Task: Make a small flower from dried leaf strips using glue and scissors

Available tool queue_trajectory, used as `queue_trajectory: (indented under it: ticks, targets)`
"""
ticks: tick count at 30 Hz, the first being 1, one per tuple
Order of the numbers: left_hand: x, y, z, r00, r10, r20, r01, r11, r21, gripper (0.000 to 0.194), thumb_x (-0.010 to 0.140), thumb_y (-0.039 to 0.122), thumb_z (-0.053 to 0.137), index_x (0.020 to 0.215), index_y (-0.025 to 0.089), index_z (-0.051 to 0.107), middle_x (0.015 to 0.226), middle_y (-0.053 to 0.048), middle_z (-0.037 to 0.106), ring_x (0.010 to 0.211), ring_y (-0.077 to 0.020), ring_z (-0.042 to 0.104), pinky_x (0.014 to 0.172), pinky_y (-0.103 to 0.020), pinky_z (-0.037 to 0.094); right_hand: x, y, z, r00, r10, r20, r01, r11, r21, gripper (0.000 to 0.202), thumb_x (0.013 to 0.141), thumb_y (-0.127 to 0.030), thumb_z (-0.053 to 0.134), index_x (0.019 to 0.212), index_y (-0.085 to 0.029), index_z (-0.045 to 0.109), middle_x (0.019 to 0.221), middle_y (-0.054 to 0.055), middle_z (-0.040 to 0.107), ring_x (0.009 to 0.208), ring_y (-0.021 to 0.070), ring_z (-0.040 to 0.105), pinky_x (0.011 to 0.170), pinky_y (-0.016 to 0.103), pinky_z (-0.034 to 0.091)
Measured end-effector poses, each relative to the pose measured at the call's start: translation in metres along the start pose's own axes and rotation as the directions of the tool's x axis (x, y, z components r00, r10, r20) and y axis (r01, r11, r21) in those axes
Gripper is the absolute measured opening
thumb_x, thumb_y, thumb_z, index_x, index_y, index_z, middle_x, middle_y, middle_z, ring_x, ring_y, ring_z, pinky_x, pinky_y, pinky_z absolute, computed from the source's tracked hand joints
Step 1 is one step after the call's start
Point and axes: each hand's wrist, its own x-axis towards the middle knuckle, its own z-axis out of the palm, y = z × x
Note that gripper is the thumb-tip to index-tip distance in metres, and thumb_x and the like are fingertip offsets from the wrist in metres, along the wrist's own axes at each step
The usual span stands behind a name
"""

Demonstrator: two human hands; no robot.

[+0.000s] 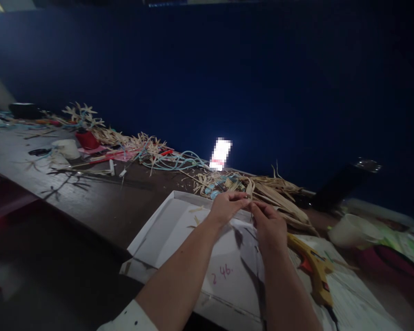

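My left hand point(226, 208) and my right hand point(271, 225) meet above the far edge of a shallow white cardboard box point(224, 250). Both are closed in a pinch, fingertips almost touching. Between them a pale dried husk strip point(250, 185) sticks up; its lower part is hidden by my fingers. The box has "2.46." written in red, and a few small husk scraps point(195, 224) lie in it. Just beyond my hands spreads a heap of long dried husks point(281, 200). A yellow glue gun point(312, 264) lies right of my right forearm.
A bright pixelated rectangle point(221, 154) stands against the dark blue partition point(193, 69). Leftward along the table lie husk flowers point(150, 146), light-blue cords point(179, 161), a white spool point(67, 149) and black scissors point(39, 151). At right are a whitish cup point(353, 230) and papers point(359, 299).
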Motion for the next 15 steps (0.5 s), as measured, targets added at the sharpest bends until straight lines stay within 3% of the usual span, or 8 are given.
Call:
queue_trajectory:
  ticks: [3, 9, 15]
  targets:
    - [0.000, -0.002, -0.002, 0.999, -0.041, 0.010, 0.041, 0.999, 0.026, 0.043, 0.061, 0.032, 0.077, 0.098, 0.014, 0.070, 0.093, -0.010, 0.070, 0.080, -0.0167, 0.062, 0.079, -0.028, 0.045, -0.001, -0.001, -0.001, 0.999, -0.032, -0.040, 0.031, 0.999, -0.015, 0.032, 0.068, -0.044, 0.068, 0.084, -0.016, 0.071, 0.055, -0.001, 0.058, 0.051, 0.0129, 0.048, 0.049, 0.024, 0.035]
    - [0.003, -0.001, -0.004, 0.988, -0.057, -0.141, 0.047, 0.996, -0.077, 0.040, 0.063, 0.032, 0.074, 0.099, 0.015, 0.069, 0.086, -0.006, 0.069, 0.071, -0.0116, 0.057, 0.067, -0.022, 0.042, -0.001, 0.001, 0.000, 0.998, -0.061, -0.031, 0.060, 0.997, -0.053, 0.033, 0.068, -0.045, 0.067, 0.084, -0.017, 0.072, 0.062, 0.000, 0.063, 0.054, 0.0136, 0.051, 0.051, 0.025, 0.037]
    - [-0.001, 0.007, -0.002, 0.998, -0.059, 0.025, 0.063, 0.964, -0.260, 0.039, 0.062, 0.039, 0.074, 0.093, 0.015, 0.072, 0.068, -0.001, 0.061, 0.055, -0.0053, 0.045, 0.056, -0.020, 0.034, 0.000, 0.002, 0.001, 0.991, -0.126, 0.043, 0.130, 0.985, -0.117, 0.031, 0.069, -0.044, 0.067, 0.084, -0.017, 0.072, 0.072, 0.003, 0.068, 0.064, 0.0161, 0.056, 0.061, 0.027, 0.042]
